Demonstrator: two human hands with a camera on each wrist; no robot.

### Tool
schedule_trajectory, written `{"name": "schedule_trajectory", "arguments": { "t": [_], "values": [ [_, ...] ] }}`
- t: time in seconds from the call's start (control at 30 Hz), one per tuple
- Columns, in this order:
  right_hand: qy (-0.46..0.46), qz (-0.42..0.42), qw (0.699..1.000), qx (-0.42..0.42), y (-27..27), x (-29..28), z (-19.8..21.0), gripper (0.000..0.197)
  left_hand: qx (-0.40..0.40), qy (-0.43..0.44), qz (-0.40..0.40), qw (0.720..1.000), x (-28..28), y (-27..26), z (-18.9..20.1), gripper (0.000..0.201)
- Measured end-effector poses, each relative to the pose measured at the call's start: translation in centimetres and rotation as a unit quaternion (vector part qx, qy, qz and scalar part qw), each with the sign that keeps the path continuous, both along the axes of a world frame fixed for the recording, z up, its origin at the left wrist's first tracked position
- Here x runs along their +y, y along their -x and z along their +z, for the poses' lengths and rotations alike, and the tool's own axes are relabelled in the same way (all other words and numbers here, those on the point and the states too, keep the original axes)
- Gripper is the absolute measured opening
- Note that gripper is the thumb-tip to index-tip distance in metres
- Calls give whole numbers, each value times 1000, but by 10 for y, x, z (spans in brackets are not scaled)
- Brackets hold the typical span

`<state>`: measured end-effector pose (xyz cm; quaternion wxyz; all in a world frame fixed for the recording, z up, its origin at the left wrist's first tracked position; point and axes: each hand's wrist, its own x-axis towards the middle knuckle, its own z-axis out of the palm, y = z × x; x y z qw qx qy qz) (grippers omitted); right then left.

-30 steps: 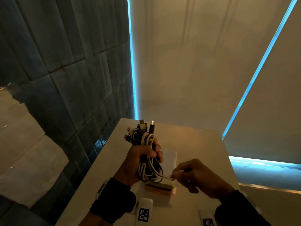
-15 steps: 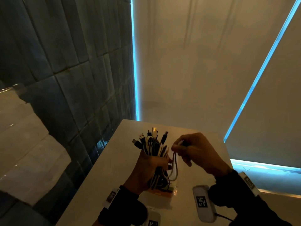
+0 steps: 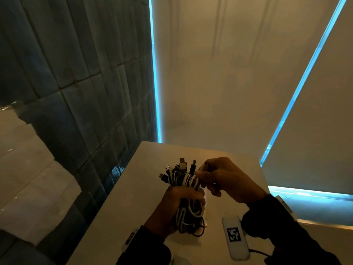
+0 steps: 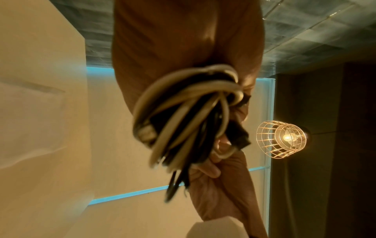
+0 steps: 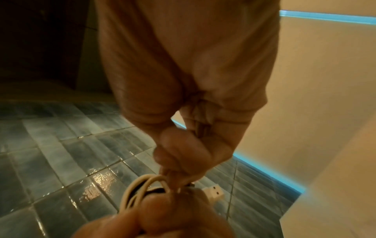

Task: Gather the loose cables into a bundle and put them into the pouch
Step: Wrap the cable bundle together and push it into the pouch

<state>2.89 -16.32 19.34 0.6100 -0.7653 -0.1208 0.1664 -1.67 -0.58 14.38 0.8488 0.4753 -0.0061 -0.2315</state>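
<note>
tiled wall: dark glossy tile wall (image 3: 76,92) fills the frame's left.
my left hand: my left hand (image 3: 172,205), lower centre, fingers wrapped round the bundle of black and white cables (image 3: 188,203) above the pale table (image 3: 118,207).
my right hand: my right hand (image 3: 227,178), right of centre, pinches a white cable's plug end at the bundle's top.

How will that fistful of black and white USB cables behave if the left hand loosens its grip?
The bundle of black and white cables would probably spring apart: its loops bulge loosely below the left hand. It looks floppy, with plug ends splaying above. The right hand pinches one white strand, which suggests strays slip out easily.
</note>
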Motion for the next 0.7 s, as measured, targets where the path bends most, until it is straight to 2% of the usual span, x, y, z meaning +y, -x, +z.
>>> {"name": "schedule_trajectory", "arguments": {
  "t": [0.1,0.23,0.3,0.37,0.4,0.47,0.6,0.7],
  "values": [
    [-81,-31,996,27,4,2,-5,20,-20,0,37,999,-1,-1,-2,18],
    [-207,-77,974,48,15,9,-19,43,-39,-12,106,994,-3,-1,-4,24],
    [-186,-86,978,32,22,8,-34,58,-70,-21,143,987,-1,-4,-7,23],
    [-130,-38,991,8,28,11,-44,73,-122,-59,177,975,1,-5,-8,7],
    [-117,-6,993,0,29,14,-47,77,-143,-78,189,969,1,-5,-9,18],
    [-125,46,991,-7,29,18,-45,78,-163,-101,181,964,-4,-3,-13,33],
    [-177,78,981,8,25,22,-33,80,-169,-166,150,960,-14,6,-15,31],
    [-177,87,980,-1,29,23,-29,63,-147,-177,95,968,-9,13,-16,28]
  ]
}}
